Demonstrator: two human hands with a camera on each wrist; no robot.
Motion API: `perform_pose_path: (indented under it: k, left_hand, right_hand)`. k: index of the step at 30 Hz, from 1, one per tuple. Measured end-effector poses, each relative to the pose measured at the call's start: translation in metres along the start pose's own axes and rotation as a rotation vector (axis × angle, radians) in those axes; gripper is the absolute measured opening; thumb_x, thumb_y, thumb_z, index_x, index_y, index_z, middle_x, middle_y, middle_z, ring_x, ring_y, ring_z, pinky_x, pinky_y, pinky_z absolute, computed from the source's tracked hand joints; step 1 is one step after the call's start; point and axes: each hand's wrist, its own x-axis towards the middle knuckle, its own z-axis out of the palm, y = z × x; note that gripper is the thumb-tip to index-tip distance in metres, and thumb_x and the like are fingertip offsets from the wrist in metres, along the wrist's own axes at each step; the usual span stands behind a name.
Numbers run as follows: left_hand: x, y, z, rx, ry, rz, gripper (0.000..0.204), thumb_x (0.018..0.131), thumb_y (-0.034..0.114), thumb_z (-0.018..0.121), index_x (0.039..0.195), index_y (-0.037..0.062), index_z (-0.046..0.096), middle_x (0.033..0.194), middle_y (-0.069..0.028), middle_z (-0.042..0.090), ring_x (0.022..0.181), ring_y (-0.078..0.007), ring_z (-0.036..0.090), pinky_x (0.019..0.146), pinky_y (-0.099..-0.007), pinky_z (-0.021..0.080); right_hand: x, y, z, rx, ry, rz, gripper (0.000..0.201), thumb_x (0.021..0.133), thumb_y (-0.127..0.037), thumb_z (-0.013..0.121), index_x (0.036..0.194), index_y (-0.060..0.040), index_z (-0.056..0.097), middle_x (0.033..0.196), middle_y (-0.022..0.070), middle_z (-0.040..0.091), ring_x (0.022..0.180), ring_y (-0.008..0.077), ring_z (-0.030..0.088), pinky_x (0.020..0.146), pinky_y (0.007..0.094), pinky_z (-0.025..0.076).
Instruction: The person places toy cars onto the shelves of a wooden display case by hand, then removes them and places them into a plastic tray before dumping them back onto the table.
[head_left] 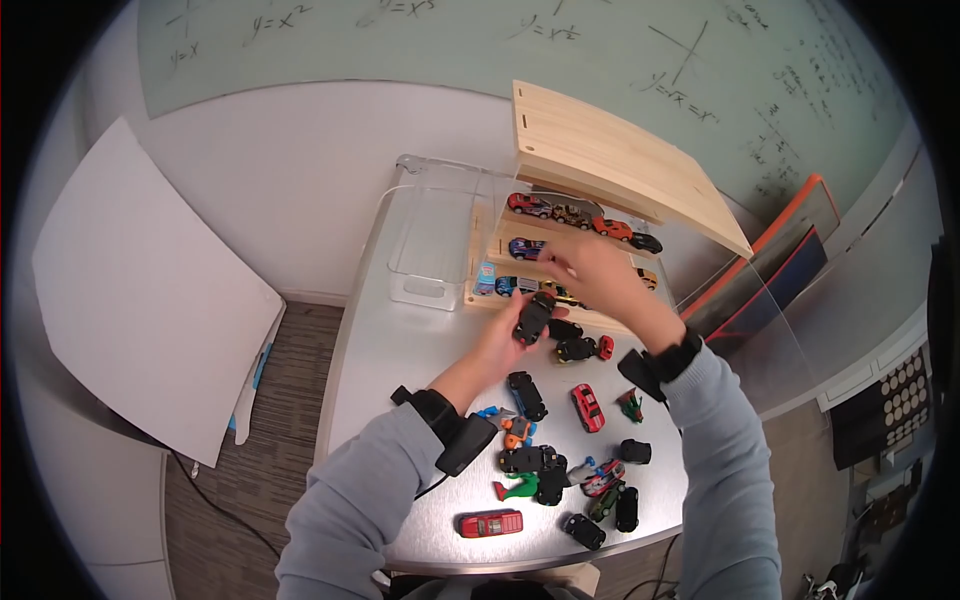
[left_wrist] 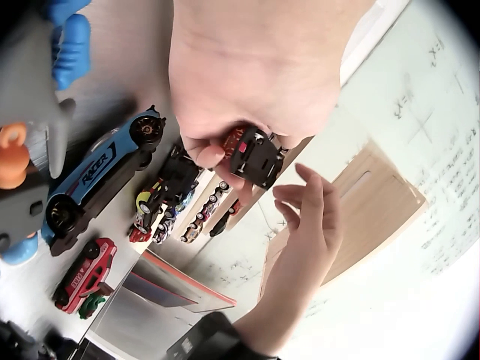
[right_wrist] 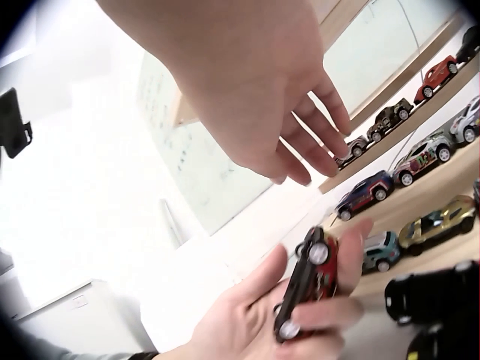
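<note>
My left hand grips a toy car over the front of the stepped wooden rack. The car's black underside faces up in the head view. Its red body shows in the right wrist view, with fingers curled over its side. Above and to the right, my right hand hovers in front of the rack with its fingers loosely bent and nothing between them. Closest to its fingertips is a dark blue car on the middle step. More cars, such as an orange one, line the upper step.
Several cars lie on the metal table, among them a red car, a blue racer and a red one near the front edge. Small figures lie among them. A clear plastic cover stands left of the rack; a wooden panel slants above it.
</note>
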Motion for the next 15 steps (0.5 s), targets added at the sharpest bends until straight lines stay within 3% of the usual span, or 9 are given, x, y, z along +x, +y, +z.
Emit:
perform_pose_path:
  k: [4, 7, 8, 9, 11, 12, 14, 15]
  left_hand:
    - [0.008, -0.010, -0.014, -0.110, 0.026, 0.069, 0.043, 0.098, 0.030, 0.046, 0.135, 0.0091, 0.040, 0.121, -0.0063, 0.054, 0.105, -0.0121, 0.049, 0.095, -0.0285, 0.038]
    - [0.003, -0.006, -0.003, 0.058, 0.004, 0.149, 0.042, 0.097, 0.023, 0.050, 0.134, 0.0076, 0.040, 0.127, -0.0053, 0.049, 0.112, -0.0130, 0.048, 0.098, -0.0310, 0.038]
    - [0.001, -0.004, 0.000, 0.059, 0.001, 0.146, 0.042, 0.097, 0.023, 0.050, 0.134, 0.0076, 0.040, 0.127, -0.0053, 0.049, 0.112, -0.0130, 0.048, 0.098, -0.0310, 0.038]
    - [-0.002, -0.001, 0.004, 0.120, 0.002, 0.148, 0.042, 0.097, 0.023, 0.052, 0.134, 0.0079, 0.041, 0.124, -0.0041, 0.049, 0.111, -0.0117, 0.049, 0.093, -0.0294, 0.040]
    - [-0.004, 0.000, 0.007, 0.183, 0.004, 0.151, 0.042, 0.096, 0.022, 0.054, 0.134, 0.0082, 0.042, 0.120, -0.0028, 0.050, 0.109, -0.0104, 0.050, 0.088, -0.0278, 0.042]
    - [-0.004, -0.001, 0.008, 0.211, 0.010, 0.140, 0.042, 0.096, 0.022, 0.054, 0.134, 0.0076, 0.042, 0.120, -0.0030, 0.050, 0.108, -0.0107, 0.051, 0.086, -0.0271, 0.043]
    - [-0.003, -0.002, 0.006, 0.242, 0.015, 0.129, 0.043, 0.096, 0.022, 0.055, 0.134, 0.0070, 0.042, 0.120, -0.0032, 0.051, 0.108, -0.0109, 0.052, 0.084, -0.0264, 0.045]
    - [-0.001, -0.004, 0.004, 0.269, 0.029, 0.128, 0.041, 0.095, 0.021, 0.055, 0.132, 0.0065, 0.044, 0.119, -0.0034, 0.052, 0.106, -0.0108, 0.053, 0.082, -0.0255, 0.046]
  right_hand:
    - [-0.037, -0.011, 0.006, 0.002, 0.024, 0.007, 0.018, 0.084, -0.021, 0.061, 0.089, -0.0029, 0.060, 0.078, 0.0161, 0.062, 0.078, 0.0352, 0.060, 0.069, 0.0445, 0.047]
    - [-0.049, -0.014, 0.007, 0.143, -0.058, 0.164, 0.022, 0.085, -0.020, 0.062, 0.097, -0.0021, 0.056, 0.077, 0.0170, 0.062, 0.075, 0.0331, 0.061, 0.067, 0.0410, 0.048]
    - [-0.051, -0.013, 0.008, 0.253, -0.098, 0.241, 0.023, 0.086, -0.019, 0.062, 0.099, -0.0015, 0.054, 0.076, 0.0163, 0.061, 0.074, 0.0306, 0.061, 0.066, 0.0396, 0.048]
    - [-0.054, -0.009, 0.012, 0.253, -0.095, 0.244, 0.023, 0.086, -0.019, 0.062, 0.099, -0.0015, 0.054, 0.076, 0.0163, 0.061, 0.074, 0.0306, 0.061, 0.066, 0.0396, 0.048]
    - [-0.058, 0.001, 0.020, 0.595, -0.050, 0.237, 0.025, 0.087, -0.019, 0.064, 0.097, -0.0018, 0.050, 0.072, 0.0092, 0.059, 0.071, 0.0195, 0.060, 0.063, 0.0353, 0.047]
    - [-0.059, 0.003, 0.023, 0.596, -0.050, 0.236, 0.025, 0.087, -0.019, 0.064, 0.097, -0.0018, 0.050, 0.072, 0.0092, 0.059, 0.071, 0.0195, 0.060, 0.063, 0.0353, 0.047]
    - [-0.060, 0.004, 0.026, 0.746, -0.131, 0.469, 0.024, 0.088, -0.020, 0.065, 0.094, -0.0044, 0.047, 0.075, 0.0026, 0.055, 0.072, 0.0105, 0.056, 0.061, 0.0296, 0.050]
    - [-0.062, 0.007, 0.033, 0.748, -0.128, 0.468, 0.024, 0.088, -0.020, 0.065, 0.094, -0.0044, 0.047, 0.075, 0.0026, 0.055, 0.072, 0.0105, 0.056, 0.061, 0.0296, 0.050]
